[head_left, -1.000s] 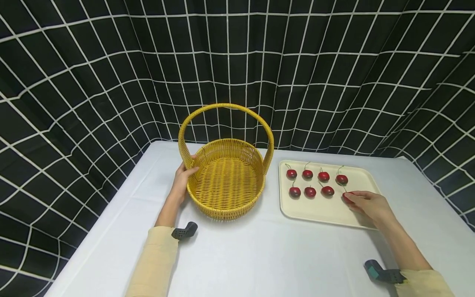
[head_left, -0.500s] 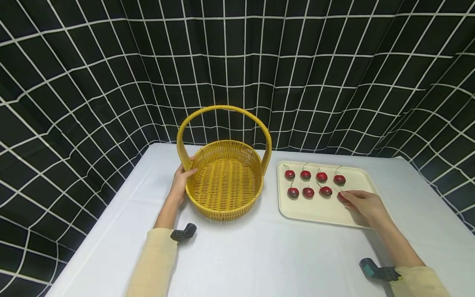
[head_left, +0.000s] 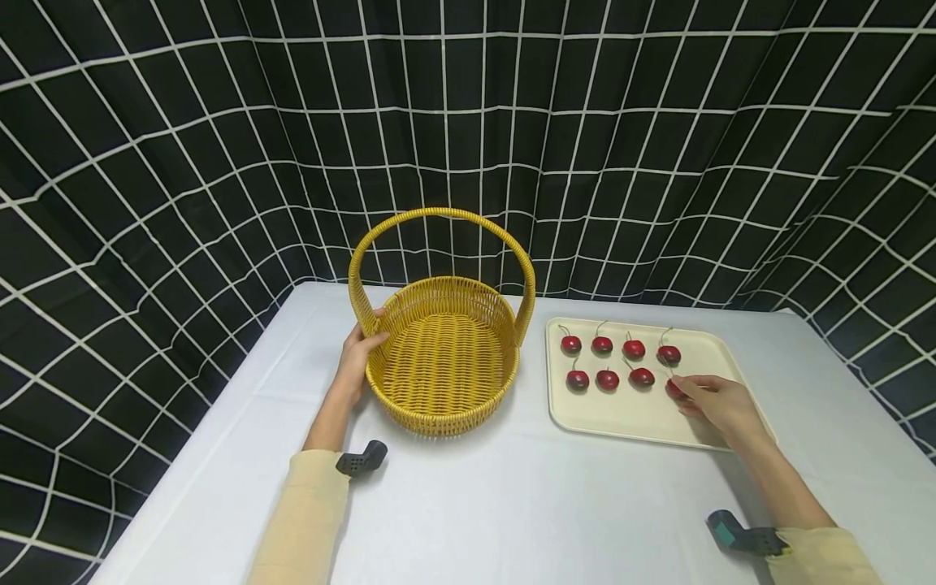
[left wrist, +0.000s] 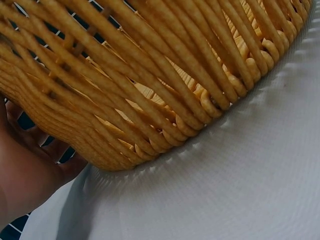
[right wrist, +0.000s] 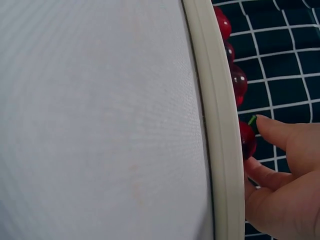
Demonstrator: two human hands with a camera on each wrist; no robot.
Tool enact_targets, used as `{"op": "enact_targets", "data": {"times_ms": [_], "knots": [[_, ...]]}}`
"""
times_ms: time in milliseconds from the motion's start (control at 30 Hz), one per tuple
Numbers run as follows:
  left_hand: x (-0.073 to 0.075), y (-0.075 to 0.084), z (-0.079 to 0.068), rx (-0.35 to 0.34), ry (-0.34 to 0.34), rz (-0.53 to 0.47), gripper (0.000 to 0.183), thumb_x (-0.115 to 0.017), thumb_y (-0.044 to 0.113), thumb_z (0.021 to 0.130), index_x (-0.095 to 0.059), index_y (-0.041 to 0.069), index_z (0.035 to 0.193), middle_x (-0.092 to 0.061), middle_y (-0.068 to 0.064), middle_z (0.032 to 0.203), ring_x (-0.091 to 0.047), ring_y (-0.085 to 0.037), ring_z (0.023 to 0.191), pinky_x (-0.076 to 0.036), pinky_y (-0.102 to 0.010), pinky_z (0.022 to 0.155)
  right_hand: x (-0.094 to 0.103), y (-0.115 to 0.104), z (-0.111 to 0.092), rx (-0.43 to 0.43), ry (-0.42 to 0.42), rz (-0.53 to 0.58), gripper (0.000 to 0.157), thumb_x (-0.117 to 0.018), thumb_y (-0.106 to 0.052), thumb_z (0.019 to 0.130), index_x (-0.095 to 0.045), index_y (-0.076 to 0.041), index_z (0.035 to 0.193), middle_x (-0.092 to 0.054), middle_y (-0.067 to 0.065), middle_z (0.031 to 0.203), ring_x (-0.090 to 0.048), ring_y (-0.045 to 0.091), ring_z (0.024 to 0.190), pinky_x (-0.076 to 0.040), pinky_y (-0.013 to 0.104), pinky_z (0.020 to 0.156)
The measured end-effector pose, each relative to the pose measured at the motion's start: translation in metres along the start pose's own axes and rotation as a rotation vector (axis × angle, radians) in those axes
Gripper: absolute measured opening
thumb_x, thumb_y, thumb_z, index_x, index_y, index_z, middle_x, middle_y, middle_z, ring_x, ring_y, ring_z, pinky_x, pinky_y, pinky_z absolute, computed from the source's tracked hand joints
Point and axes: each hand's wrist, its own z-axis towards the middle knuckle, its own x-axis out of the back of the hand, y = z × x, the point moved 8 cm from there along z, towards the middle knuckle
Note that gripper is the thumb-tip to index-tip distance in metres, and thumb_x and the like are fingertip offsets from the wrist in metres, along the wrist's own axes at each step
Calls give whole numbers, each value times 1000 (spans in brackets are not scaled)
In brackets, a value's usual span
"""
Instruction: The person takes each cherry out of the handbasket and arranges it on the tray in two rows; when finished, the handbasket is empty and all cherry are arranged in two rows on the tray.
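A yellow woven basket (head_left: 444, 421) with a tall arched handle (head_left: 442, 212) stands left of centre in the head view, nothing inside it. My left hand (head_left: 356, 361) grips its left side by the handle's foot, thumb over the rim. The left wrist view shows this hand (left wrist: 30, 165) against the woven wall (left wrist: 115, 100). On the right, my right hand (head_left: 724, 406) pinches a red cherry (head_left: 673, 390) at the end of the front row on a cream tray (head_left: 621, 431). In the right wrist view, the fingers lie above and below that cherry (right wrist: 247, 140), beside its green stem.
Several other dark red cherries, such as the front-left one (head_left: 578, 380), lie in two rows on the tray, stems pointing away. White cloth (head_left: 512, 504) covers the table. Black curtains with a white grid (head_left: 468, 138) enclose its back and sides.
The head view has shifted slightly. My right hand and the cherry at its fingertips have moved a little left on the tray. My left hand stays on the basket.
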Motion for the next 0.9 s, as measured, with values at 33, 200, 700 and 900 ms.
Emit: {"op": "enact_targets", "data": {"times_ms": [33,200,700,900], "knots": [[0,0,0,0,-2,-1,49,-51,9,94,-41,9,142,-33,-5,151,-30,-23,135,-16,-37,112,0,0,0,-1,7,-1,59,-57,-33,96,-44,14,129,-56,29,114,-58,5,68,-46,11,52],[-1,2,-1,1,-8,-3,51,-51,9,95,-39,9,144,-31,-6,152,-27,-23,137,-14,-37,113,1,1,-2,6,24,11,61,-55,-34,96,-41,15,130,-54,30,112,-61,4,65,-48,13,52],[1,1,-1,13,-6,21,54,-50,11,95,-36,12,146,-29,-6,152,-27,-23,137,-16,-38,112,4,12,3,-9,-45,183,73,-37,-43,101,-24,17,140,-48,32,121,-62,3,66,-54,20,65],[1,0,-1,18,-25,26,54,-52,13,95,-36,13,147,-30,-8,151,-28,-23,136,-16,-38,112,8,22,7,-103,-97,450,72,-28,-44,102,-17,13,144,-58,11,93,-65,8,65,-56,30,71]]}}
